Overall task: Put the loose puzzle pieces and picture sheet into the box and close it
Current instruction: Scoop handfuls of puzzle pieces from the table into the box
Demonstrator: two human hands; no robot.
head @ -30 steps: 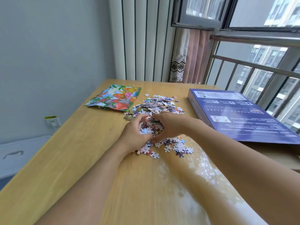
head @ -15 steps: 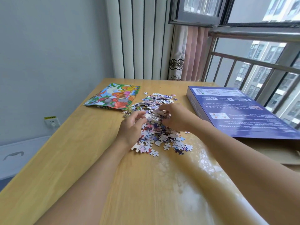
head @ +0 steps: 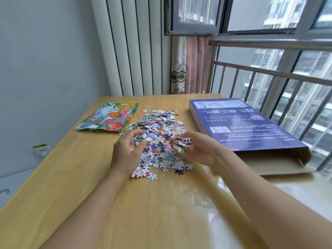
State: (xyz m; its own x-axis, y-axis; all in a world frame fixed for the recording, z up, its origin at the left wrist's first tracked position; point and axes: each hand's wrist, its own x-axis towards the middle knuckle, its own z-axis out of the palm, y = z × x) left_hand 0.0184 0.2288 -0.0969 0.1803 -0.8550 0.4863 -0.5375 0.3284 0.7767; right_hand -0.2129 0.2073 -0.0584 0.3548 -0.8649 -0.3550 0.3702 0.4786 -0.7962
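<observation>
A heap of loose puzzle pieces (head: 158, 130) lies in the middle of the wooden table (head: 161, 212). My left hand (head: 125, 153) rests at the heap's left side with fingers curled and a few pieces in them. My right hand (head: 195, 150) is at the heap's right side, palm up, cupping a clump of pieces. The colourful picture sheet (head: 111, 117) lies flat at the far left. The blue puzzle box (head: 242, 126) lies on the right, its near end open with the brown flap (head: 273, 166) folded out.
A window with a metal railing (head: 269, 72) runs along the table's right side. A pink curtain (head: 194, 65) and white vertical panels stand behind the table. A wall socket (head: 41, 150) sits low on the left wall.
My hands have drawn apart across the heap. The right hand has turned palm up and lifted a clump of pieces; the left has slid back to the heap's left edge.
</observation>
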